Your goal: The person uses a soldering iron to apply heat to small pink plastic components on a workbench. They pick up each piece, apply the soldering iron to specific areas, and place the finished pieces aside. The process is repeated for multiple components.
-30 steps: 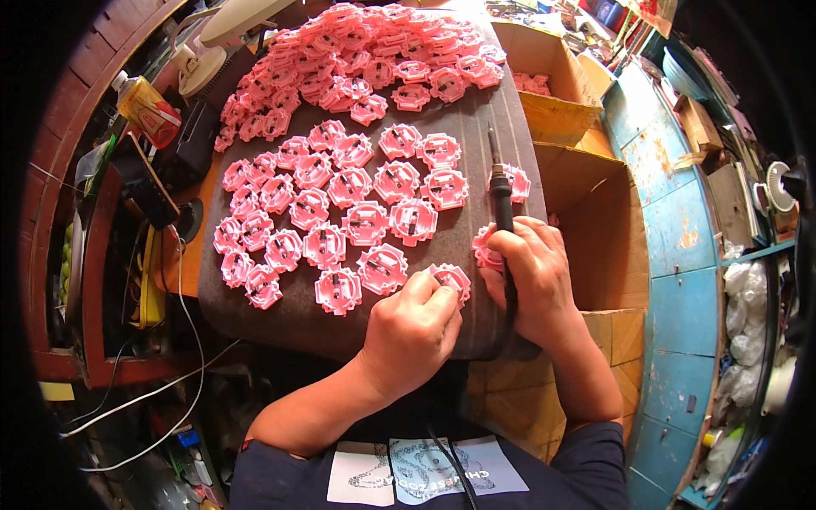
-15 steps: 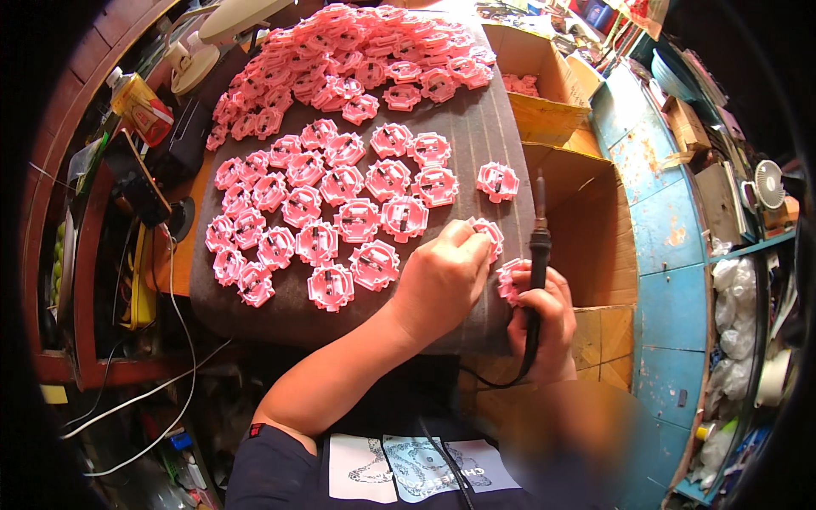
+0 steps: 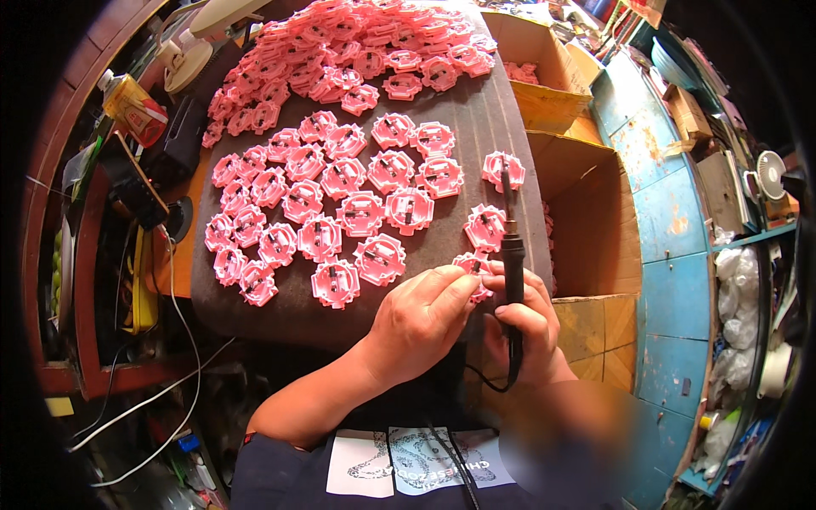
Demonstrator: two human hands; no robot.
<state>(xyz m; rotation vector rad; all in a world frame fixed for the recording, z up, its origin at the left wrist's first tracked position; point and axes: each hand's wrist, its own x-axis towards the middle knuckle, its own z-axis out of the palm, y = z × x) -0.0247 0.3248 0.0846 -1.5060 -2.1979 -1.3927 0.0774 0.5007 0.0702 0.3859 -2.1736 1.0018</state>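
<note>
My right hand [image 3: 529, 327] is closed round the black handle of a soldering iron [image 3: 512, 255], whose metal tip points away from me. Beside the iron, its fingers also meet a pink plastic part [image 3: 473, 263] with dark pieces inside. My left hand [image 3: 425, 313] pinches at that same part from the left, so the two hands come together on it. Just beyond lies another pink part [image 3: 485, 228], with one more pink part [image 3: 500, 170] farther off, partly behind the iron's tip. Left of my hands, several similar parts [image 3: 359, 212] are spread in loose rows on the dark board.
A large heap of pink parts [image 3: 357, 42] covers the far end of the dark board [image 3: 340, 327]. Open cardboard boxes [image 3: 595, 221] stand along its right side. At left are a bottle [image 3: 134, 110], a phone on a stand [image 3: 136, 183] and white cables [image 3: 200, 365].
My left hand has let go of a pink part on the board and come back toward me to the part at my right hand. The soldering iron has shifted slightly left.
</note>
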